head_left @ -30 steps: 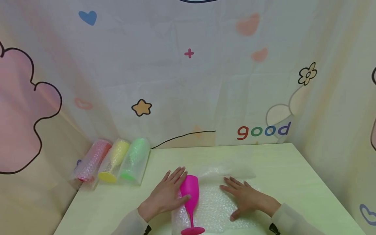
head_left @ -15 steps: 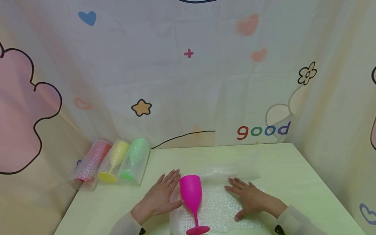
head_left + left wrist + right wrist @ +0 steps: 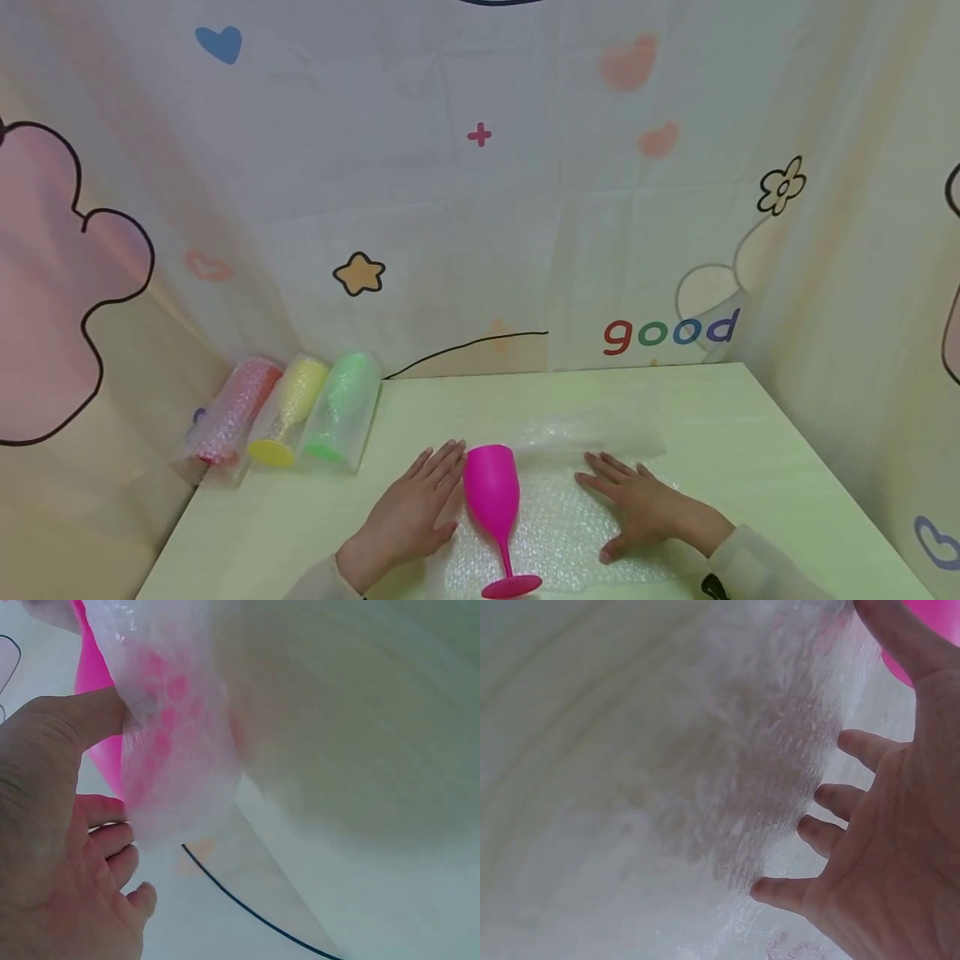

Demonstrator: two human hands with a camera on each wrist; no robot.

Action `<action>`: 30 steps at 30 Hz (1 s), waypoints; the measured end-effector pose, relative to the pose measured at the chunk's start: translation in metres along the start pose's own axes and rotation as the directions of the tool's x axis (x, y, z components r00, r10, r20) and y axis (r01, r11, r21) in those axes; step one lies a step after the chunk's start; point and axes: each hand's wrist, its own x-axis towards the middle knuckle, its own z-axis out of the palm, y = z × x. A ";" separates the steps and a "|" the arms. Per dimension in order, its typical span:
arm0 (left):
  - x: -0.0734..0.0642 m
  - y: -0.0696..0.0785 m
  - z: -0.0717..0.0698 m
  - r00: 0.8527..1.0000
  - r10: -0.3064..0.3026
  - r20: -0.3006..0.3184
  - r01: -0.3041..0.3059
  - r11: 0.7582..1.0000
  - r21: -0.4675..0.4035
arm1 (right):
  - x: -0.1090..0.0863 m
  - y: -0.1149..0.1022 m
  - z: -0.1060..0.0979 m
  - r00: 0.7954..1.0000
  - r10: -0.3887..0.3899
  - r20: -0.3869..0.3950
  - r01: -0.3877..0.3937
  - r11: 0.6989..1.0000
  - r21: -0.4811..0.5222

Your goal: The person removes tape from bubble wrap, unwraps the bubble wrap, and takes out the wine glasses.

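Note:
A bright pink plastic goblet (image 3: pixel 492 492) lies on its side on a sheet of bubble wrap (image 3: pixel 558 525), its foot towards me. My left hand (image 3: pixel 408 508) is beside the goblet's left side, fingers straight and pointing away. In the left wrist view the thumb (image 3: pixel 101 716) touches the edge of the bubble wrap (image 3: pixel 176 772), through which pink shows. On the right part of the sheet, my right hand (image 3: pixel 637 504) rests with its fingers spread. The right wrist view shows those fingertips on the wrap (image 3: pixel 757 787), with some pink goblet (image 3: pixel 934 622) at the top corner.
Three wrapped goblets lie side by side at the table's back left: a red one (image 3: pixel 238 410), a yellow one (image 3: pixel 291 410) and a green one (image 3: pixel 343 408). A printed curtain (image 3: pixel 450 208) hangs behind the pale table (image 3: pixel 750 500).
The pink goblet has shifted a little to the right. My left hand has come off the goblet to its left side. My right hand has slid slightly right.

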 end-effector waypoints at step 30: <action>0.047 -0.019 -0.005 0.962 -0.235 -0.137 0.172 0.916 -0.363 | -0.003 0.001 0.001 1.000 -0.008 -0.016 0.008 1.000 0.011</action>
